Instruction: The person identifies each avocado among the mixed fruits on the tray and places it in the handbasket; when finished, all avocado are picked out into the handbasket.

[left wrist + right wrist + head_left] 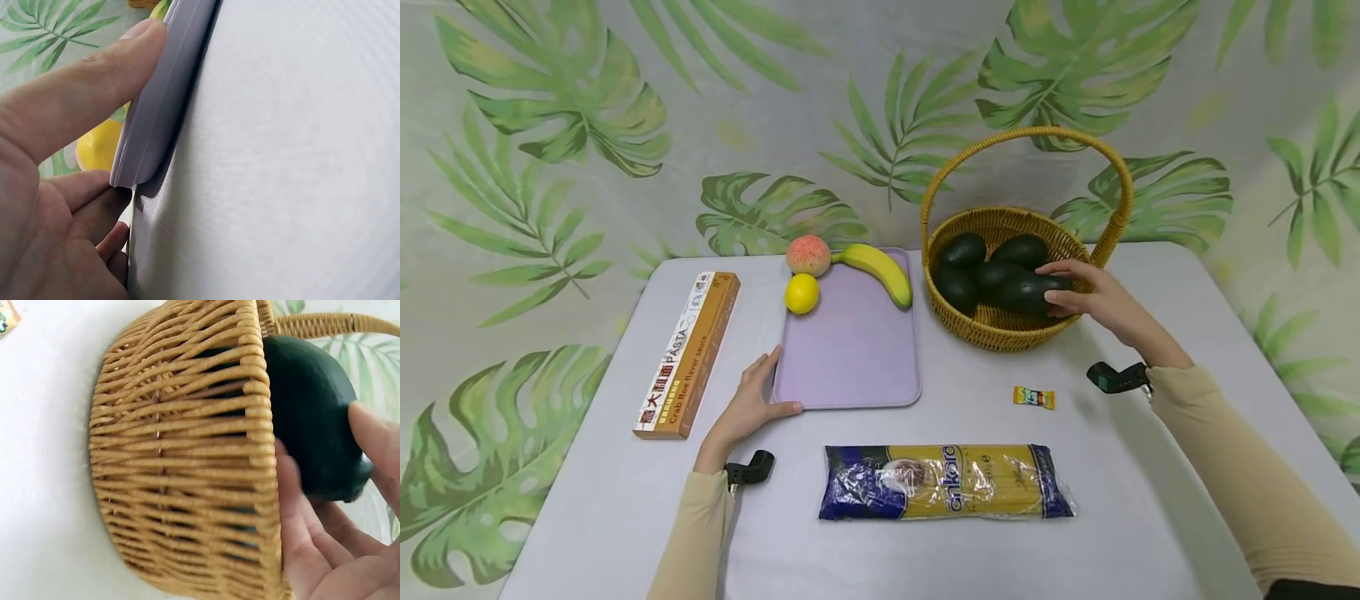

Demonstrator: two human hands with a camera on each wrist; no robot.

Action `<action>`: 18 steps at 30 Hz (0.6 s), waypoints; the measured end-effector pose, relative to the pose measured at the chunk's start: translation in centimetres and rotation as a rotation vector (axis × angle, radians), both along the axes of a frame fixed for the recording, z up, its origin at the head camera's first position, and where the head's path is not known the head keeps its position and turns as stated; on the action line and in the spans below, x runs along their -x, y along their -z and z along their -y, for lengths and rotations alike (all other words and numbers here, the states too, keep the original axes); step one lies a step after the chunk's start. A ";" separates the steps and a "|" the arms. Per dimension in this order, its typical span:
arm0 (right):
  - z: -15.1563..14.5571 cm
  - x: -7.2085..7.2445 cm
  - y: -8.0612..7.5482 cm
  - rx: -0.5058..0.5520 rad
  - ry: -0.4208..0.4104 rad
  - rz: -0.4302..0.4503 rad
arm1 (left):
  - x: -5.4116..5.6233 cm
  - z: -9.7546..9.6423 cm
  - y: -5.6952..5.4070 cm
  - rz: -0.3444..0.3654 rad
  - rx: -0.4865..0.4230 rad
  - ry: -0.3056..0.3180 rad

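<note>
In the head view my left hand [750, 406] is at the near left corner of a lilac tray [850, 358]. Its thumb lies along the front edge and its fingers are against the left side. A peach [808, 255], a yellow lemon-like fruit [802, 293] and a banana [880, 271] sit at the tray's far end. My right hand [1093, 296] reaches into a wicker basket [992, 335] and grips a dark green avocado [312, 419] between thumb and fingers. The avocado stands partly above the rim in the right wrist view. Several more avocados [962, 250] lie in the basket.
A long pasta box [688, 358] lies left of the tray. Nearer the front is a bag of spaghetti [947, 483]. A small yellow wrapped packet [1033, 397] lies in front of the basket. The basket's tall handle [1030, 132] arches above it, near the leaf-patterned backdrop.
</note>
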State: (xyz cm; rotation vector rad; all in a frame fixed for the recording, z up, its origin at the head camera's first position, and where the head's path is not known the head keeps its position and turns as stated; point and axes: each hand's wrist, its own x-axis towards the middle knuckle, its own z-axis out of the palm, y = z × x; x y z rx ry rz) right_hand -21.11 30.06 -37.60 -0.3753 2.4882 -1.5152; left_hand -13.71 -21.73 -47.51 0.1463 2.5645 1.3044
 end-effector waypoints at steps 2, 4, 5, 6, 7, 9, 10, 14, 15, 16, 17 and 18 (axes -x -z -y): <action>0.3 0.2 0.0 -0.017 -0.033 0.013 | 0.0 -0.1 0.0 -0.002 -0.002 0.002; 0.7 0.5 0.0 -0.037 -0.070 0.032 | 0.0 -0.1 0.0 -0.003 -0.005 0.002; 0.9 0.6 0.0 -0.049 -0.082 0.044 | 0.0 -0.1 0.0 -0.003 -0.006 0.001; 1.1 0.8 0.1 -0.064 -0.100 0.051 | 0.0 -0.1 0.0 -0.003 -0.008 0.002; 1.3 0.9 0.1 -0.088 -0.116 0.056 | 0.0 -0.1 0.0 -0.003 -0.010 0.002; 1.8 1.2 0.3 -0.151 -0.145 0.059 | 0.0 -0.1 0.0 -0.003 -0.012 0.002; 2.0 1.4 0.4 -0.183 -0.154 0.059 | 0.0 -0.1 0.0 -0.002 -0.012 0.002; 2.8 1.6 0.7 -0.312 -0.157 0.017 | -0.1 -0.1 0.0 0.002 -0.007 -0.001; 3.0 1.6 0.7 -0.339 -0.148 0.002 | -0.1 0.0 0.0 0.002 -0.006 -0.003; 3.1 1.5 0.7 -0.366 -0.137 -0.016 | -0.1 0.0 0.0 0.002 -0.006 -0.004; 3.1 1.4 0.6 -0.395 -0.128 -0.043 | -0.1 0.0 0.0 0.001 -0.006 -0.006; 3.1 1.2 0.5 -0.423 -0.117 -0.069 | -0.1 0.0 0.0 0.000 -0.006 -0.007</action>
